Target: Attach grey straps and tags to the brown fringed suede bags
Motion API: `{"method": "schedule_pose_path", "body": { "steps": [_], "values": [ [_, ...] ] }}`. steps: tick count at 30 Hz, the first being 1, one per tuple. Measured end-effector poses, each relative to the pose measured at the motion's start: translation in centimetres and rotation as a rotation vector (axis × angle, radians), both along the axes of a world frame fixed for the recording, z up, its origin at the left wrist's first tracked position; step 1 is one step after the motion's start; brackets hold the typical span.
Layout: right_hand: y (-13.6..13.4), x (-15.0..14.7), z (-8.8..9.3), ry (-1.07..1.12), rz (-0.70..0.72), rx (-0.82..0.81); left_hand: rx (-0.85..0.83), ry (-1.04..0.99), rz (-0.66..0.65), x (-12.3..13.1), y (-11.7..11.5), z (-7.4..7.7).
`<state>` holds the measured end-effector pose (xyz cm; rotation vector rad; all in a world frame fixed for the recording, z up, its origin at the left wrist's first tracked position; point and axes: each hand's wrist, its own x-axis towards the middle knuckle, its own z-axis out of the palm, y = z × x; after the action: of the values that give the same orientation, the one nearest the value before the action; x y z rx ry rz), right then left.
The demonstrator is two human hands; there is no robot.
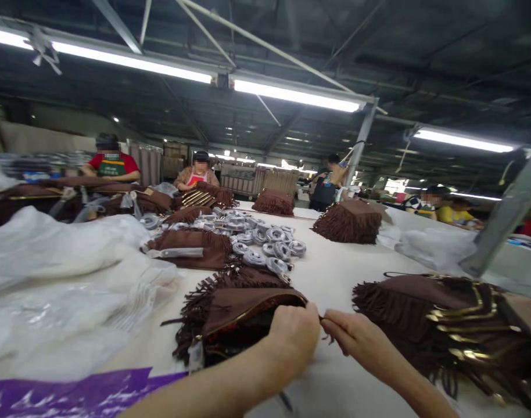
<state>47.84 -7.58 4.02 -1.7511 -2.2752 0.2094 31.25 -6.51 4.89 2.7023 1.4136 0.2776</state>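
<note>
A brown fringed suede bag point(234, 313) lies in front of me on the white table point(335, 273), its top opening edged with a gold zipper. My left hand point(294, 337) is closed on the bag's right end by the opening. My right hand point(350, 331) is pinched shut right beside it, on a small dark zipper pull or tab at the bag's end that I cannot make out clearly. The two hands nearly touch.
A stack of brown fringed bags with gold trim point(457, 319) lies at the right. Clear plastic bags point(60, 278) pile at the left, above a purple sheet point(74, 395). Wrapped grey straps point(265, 244) and more fringed bags point(348, 223) lie further back. Other workers point(111, 162) sit across the table.
</note>
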Motion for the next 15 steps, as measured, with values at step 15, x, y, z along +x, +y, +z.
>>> {"method": "schedule_pose_path", "body": {
  "steps": [15],
  "values": [
    [6.1,4.0,2.4,0.06,-0.131,0.075,-0.3,0.205,0.28,-16.3,7.7,9.3]
  ]
}}
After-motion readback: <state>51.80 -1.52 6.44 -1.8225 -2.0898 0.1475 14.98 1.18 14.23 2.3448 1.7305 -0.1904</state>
